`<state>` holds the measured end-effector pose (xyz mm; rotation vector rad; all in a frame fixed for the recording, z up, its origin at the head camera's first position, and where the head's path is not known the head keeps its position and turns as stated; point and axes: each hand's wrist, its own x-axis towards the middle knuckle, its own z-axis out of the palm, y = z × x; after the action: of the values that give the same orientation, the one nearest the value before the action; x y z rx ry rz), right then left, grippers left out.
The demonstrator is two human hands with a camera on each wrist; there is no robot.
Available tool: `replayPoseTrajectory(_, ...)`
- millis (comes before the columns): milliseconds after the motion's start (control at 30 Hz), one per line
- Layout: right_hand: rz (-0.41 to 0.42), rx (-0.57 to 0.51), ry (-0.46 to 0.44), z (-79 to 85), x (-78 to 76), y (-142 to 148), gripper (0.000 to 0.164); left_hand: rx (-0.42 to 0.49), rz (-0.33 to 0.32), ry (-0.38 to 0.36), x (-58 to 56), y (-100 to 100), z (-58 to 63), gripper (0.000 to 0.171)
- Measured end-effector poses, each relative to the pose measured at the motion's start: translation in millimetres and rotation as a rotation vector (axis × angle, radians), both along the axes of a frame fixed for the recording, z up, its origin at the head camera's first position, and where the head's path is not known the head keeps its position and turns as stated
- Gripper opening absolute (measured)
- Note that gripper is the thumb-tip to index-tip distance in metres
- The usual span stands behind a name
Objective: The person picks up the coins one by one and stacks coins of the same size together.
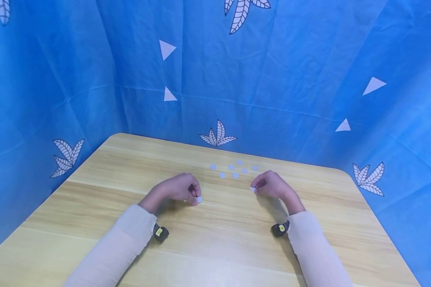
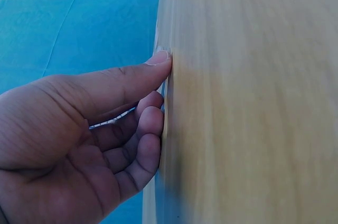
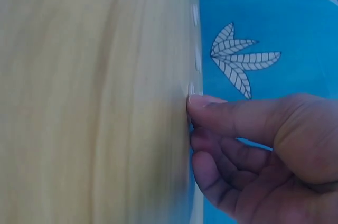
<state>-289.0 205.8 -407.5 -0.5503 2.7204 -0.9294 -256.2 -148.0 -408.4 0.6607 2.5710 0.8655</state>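
My left hand is low over the wooden table, holding a small white disc at the tips of thumb and forefinger. In the left wrist view the left thumb reaches the tabletop while the other fingers curl beneath it. Across from it, my right hand pinches another white disc close to the wood. The right wrist view has the right thumb at the surface; its disc is barely visible there. Beyond both hands lie several loose white discs, flat and scattered in a loose group.
The pale wooden table has rounded far corners. A blue curtain with white leaves and triangles hangs behind and around it. A small black device is strapped at each wrist, by the light sleeves.
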Motion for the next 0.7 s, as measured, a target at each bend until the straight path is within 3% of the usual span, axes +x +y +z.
replayPoseTrajectory(700, 0.141, -0.004, 0.005, -1.0, 8.1, -27, 0.011, -0.001, -0.014, 0.004, 0.1, -2, 0.8, 0.015)
